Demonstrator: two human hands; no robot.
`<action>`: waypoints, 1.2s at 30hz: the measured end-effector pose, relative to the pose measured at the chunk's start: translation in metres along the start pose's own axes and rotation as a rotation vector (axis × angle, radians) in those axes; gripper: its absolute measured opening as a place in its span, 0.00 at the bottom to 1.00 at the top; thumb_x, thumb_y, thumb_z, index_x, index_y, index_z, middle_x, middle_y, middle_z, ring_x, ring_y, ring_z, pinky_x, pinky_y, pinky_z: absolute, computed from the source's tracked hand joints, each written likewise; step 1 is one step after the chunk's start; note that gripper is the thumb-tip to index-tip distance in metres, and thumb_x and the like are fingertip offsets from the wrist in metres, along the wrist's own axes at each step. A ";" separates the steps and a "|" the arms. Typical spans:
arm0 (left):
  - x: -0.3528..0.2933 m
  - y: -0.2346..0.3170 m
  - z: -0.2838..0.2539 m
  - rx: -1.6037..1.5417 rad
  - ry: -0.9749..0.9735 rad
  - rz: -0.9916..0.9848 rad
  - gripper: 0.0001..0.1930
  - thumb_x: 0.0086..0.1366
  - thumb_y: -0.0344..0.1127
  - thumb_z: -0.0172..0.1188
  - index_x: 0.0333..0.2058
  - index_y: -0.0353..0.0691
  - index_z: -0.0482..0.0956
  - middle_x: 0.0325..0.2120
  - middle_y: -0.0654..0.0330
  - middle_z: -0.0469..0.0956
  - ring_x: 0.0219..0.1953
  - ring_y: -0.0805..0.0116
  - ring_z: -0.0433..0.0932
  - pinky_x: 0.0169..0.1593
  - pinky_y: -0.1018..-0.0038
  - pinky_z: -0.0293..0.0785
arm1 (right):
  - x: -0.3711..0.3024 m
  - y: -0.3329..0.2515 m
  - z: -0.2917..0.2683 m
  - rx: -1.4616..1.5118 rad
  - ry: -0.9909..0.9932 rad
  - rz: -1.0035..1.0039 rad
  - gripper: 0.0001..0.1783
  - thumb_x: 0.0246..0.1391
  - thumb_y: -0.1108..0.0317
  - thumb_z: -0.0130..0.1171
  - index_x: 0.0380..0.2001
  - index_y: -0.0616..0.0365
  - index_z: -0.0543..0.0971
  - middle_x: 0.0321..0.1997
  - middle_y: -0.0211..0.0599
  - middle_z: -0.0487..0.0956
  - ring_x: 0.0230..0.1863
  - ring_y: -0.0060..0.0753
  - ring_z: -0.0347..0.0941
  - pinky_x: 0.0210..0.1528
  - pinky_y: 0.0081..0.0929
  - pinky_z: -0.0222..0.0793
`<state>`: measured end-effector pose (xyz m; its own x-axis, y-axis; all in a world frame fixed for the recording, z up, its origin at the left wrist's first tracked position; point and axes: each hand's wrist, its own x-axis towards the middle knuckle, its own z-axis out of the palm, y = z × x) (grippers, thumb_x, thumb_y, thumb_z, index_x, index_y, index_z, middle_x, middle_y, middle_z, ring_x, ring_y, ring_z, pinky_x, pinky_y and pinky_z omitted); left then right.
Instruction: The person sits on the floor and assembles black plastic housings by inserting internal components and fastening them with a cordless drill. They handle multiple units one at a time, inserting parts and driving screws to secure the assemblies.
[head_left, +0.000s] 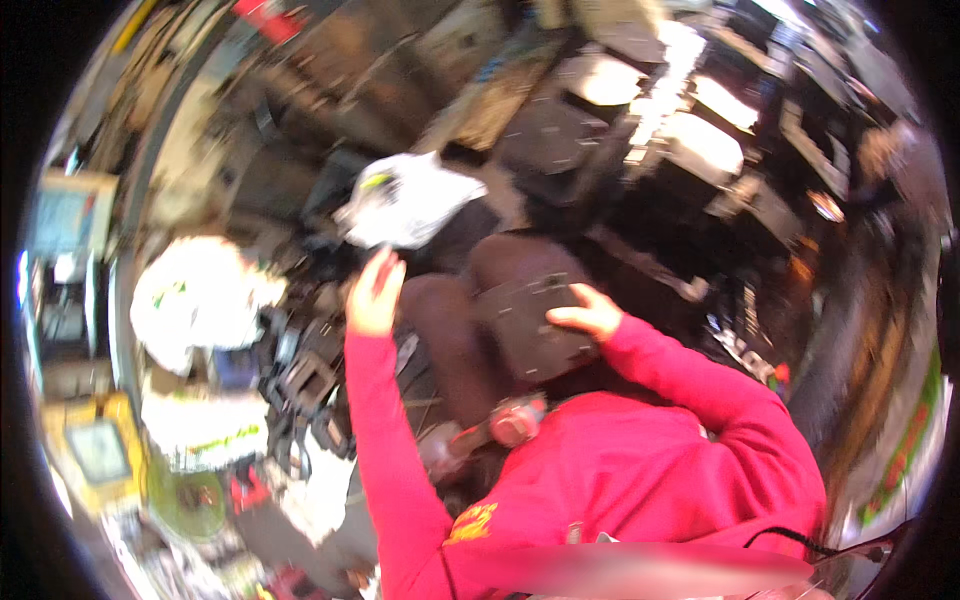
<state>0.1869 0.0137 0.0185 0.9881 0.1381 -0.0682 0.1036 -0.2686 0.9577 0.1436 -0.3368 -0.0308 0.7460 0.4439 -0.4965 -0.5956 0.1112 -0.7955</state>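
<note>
The dark plate [530, 335] lies on my lap [440, 320], which seems to support it; my right grip [600, 318] is at its edge, likely steadying it, pinching or not I cannot tell. My left grip [375, 298] is spread near the white bag [415, 205].

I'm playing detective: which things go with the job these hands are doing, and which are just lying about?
With the hands, probably:
dark boxy thing on the lap, right hand at its edge
perhaps white bag near the open left hand

Just lying about, probably:
white bundle on the left
round green thing
yellow-edged panel
</note>
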 end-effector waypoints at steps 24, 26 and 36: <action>0.226 -0.104 0.017 1.106 -0.017 -0.016 0.10 0.58 0.37 0.59 0.38 0.49 0.86 0.36 0.51 0.82 0.43 0.50 0.81 0.50 0.62 0.76 | -0.001 -0.011 0.001 0.204 -0.003 -0.093 0.35 0.51 0.62 0.68 0.58 0.65 0.66 0.53 0.39 0.75 0.54 0.29 0.71 0.57 0.30 0.66; 0.222 -0.110 0.014 1.077 0.015 -0.042 0.11 0.58 0.39 0.61 0.40 0.50 0.86 0.37 0.51 0.82 0.42 0.50 0.81 0.49 0.62 0.76 | -0.002 -0.010 0.002 0.205 -0.020 -0.115 0.35 0.51 0.63 0.68 0.58 0.65 0.66 0.53 0.40 0.75 0.54 0.29 0.71 0.58 0.29 0.66; 0.218 -0.098 0.004 0.703 0.103 0.056 0.11 0.60 0.36 0.63 0.42 0.43 0.84 0.32 0.52 0.84 0.31 0.61 0.84 0.37 0.68 0.78 | -0.011 -0.008 0.007 0.156 -0.002 -0.172 0.36 0.50 0.65 0.69 0.59 0.66 0.65 0.54 0.38 0.75 0.55 0.29 0.69 0.59 0.28 0.64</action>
<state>0.3925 0.0662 -0.0914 0.9819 0.1860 0.0356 0.1362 -0.8244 0.5494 0.1381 -0.3362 -0.0167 0.8399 0.4082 -0.3577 -0.4989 0.3210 -0.8050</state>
